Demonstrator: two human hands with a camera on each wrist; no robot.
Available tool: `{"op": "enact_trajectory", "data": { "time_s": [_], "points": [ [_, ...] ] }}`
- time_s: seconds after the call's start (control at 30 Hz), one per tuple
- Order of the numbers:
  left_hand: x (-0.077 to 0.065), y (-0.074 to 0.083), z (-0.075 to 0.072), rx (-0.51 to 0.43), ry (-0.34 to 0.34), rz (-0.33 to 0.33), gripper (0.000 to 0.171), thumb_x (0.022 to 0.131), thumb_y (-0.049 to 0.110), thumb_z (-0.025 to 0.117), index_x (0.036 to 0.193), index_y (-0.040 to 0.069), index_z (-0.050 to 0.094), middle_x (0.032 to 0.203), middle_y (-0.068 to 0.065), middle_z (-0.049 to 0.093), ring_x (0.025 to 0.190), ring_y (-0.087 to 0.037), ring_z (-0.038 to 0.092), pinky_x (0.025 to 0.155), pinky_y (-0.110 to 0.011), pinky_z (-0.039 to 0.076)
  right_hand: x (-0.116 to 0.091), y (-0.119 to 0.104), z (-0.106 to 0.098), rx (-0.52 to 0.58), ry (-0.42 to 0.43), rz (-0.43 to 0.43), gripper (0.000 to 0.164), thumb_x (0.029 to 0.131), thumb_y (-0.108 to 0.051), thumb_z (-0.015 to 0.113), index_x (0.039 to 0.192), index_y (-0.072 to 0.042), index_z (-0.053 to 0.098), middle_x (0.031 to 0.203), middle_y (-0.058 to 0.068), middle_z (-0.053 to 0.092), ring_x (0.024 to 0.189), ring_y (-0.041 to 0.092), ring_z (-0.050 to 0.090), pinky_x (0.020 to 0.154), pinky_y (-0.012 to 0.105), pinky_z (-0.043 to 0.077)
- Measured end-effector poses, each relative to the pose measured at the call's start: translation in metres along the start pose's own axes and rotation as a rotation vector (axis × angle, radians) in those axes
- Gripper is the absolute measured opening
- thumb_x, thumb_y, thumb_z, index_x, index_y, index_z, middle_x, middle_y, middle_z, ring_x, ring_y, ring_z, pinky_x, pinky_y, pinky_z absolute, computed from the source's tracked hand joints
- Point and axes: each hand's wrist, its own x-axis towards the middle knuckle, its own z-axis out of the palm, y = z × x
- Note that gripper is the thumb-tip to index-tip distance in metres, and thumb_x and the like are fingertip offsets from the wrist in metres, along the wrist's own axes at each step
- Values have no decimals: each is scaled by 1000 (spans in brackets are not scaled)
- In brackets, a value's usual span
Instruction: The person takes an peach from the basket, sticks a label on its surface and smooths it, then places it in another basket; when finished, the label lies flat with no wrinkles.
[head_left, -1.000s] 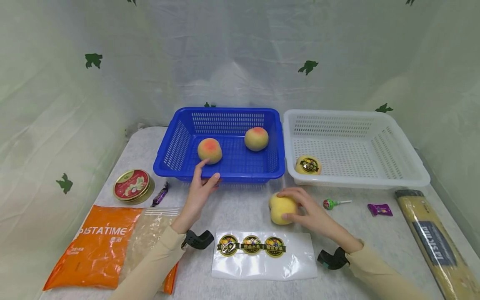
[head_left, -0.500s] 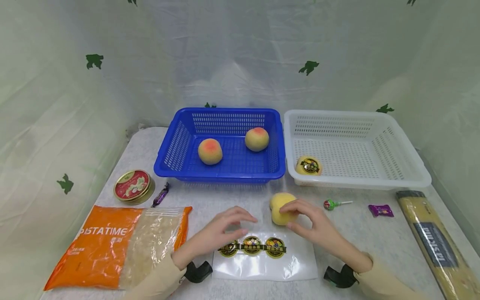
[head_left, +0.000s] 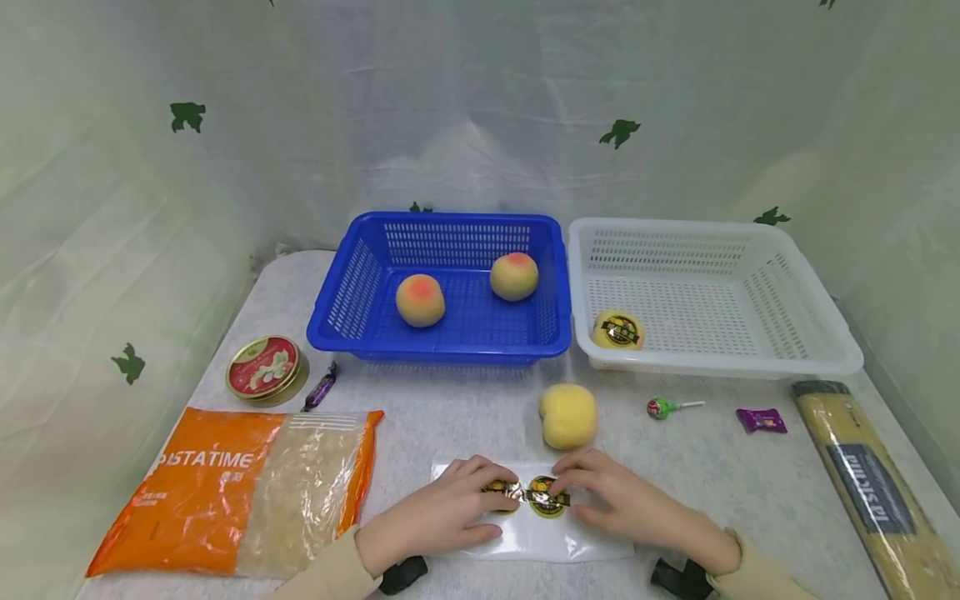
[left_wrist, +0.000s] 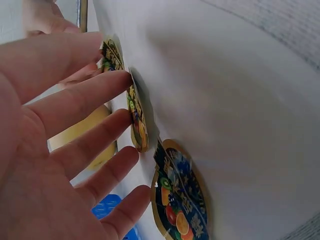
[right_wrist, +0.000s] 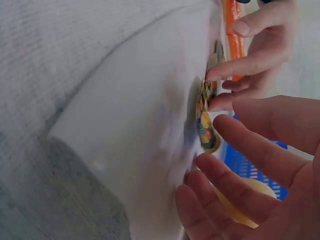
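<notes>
A glossy white sheet [head_left: 551, 546] with round black-and-gold fruit stickers lies flat at the front of the table. My left hand [head_left: 442, 510] is over its left part, fingertips at the middle sticker [head_left: 510, 487] and hiding the left one in the head view. In the left wrist view its fingers [left_wrist: 107, 127] extend toward the stickers, with the nearest sticker [left_wrist: 182, 195] beside the little finger. My right hand [head_left: 626, 504] reaches the right sticker [head_left: 546, 498] with extended fingers. Contact there is hard to tell. Just beyond the sheet sits a yellow peach [head_left: 567, 417].
Two peaches [head_left: 420, 301] lie in a blue basket [head_left: 442, 357]. The white basket [head_left: 720, 367] holds one stickered peach [head_left: 618, 331]. Around the table are a lollipop [head_left: 660, 408], purple sweets [head_left: 762, 420], a pasta pack [head_left: 870, 492], a round tin [head_left: 264, 371] and an orange bag [head_left: 202, 492].
My left hand has come from the blue basket down to the sheet. The right hand has let go of the yellow peach and moved down to the stickers.
</notes>
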Motion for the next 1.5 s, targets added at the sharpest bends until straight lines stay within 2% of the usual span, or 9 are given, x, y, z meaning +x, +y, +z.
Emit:
{"op": "enact_trajectory", "data": {
  "time_s": [0.13,0.33,0.53,0.73,0.83,1.03,1.2,1.37,1.5],
  "points": [
    [1,1,0,7,1,-1,28,88,32,56,113,21,63,126,1,46,114,-15,39,88,-36,37,2,-1,4,-15,-14,-8,22,79,-13,66,100,-16,66,109,-6,53,104,13,46,88,35,41],
    [2,-1,0,-5,-9,0,27,88,30,57,113,22,63,126,1,46,114,-14,40,86,-36,37,4,0,0,170,39,-47,16,80,-8,65,92,-20,67,97,-14,57,92,6,52,80,28,45],
    [2,-4,-3,-22,-29,16,26,88,26,57,113,23,63,126,2,47,114,-14,41,84,-35,38,11,1,-13,293,254,-158,20,78,0,66,91,-15,64,90,-6,62,80,8,56,65,23,48],
    [6,-6,-7,-50,1,9,23,89,25,56,110,24,64,120,4,51,109,-13,43,84,-32,38,23,-7,-39,227,520,-119,27,68,16,67,88,-2,63,84,8,63,73,16,55,59,23,46],
    [11,-8,-11,-91,48,-1,20,90,26,55,108,23,64,116,5,52,105,-12,43,85,-31,38,29,-7,-48,193,578,-99,29,66,19,67,88,2,62,84,13,62,73,21,56,59,25,45],
    [30,-12,-25,-202,198,-17,22,91,23,54,112,20,61,110,5,49,101,-8,45,85,-25,40,34,18,-42,167,567,-56,29,70,11,69,93,-5,64,92,7,62,82,19,55,64,28,47],
    [53,-15,-31,-278,314,-48,28,90,22,56,117,20,56,115,4,44,109,-10,41,89,-26,40,36,33,-33,128,523,-51,28,72,3,70,96,-11,64,96,0,60,87,14,51,67,29,47],
    [75,-16,-24,-356,331,-108,28,87,26,59,114,18,54,125,-3,38,116,-16,38,92,-31,39,35,37,-30,100,509,-43,30,72,0,70,99,-11,63,104,1,57,95,17,49,74,35,47],
    [89,-16,-19,-435,327,-167,26,85,31,62,104,18,51,125,-2,35,113,-16,40,91,-32,40,32,34,-31,199,449,23,32,75,-3,70,104,-10,58,119,9,51,110,25,46,84,45,45]
  ]
}}
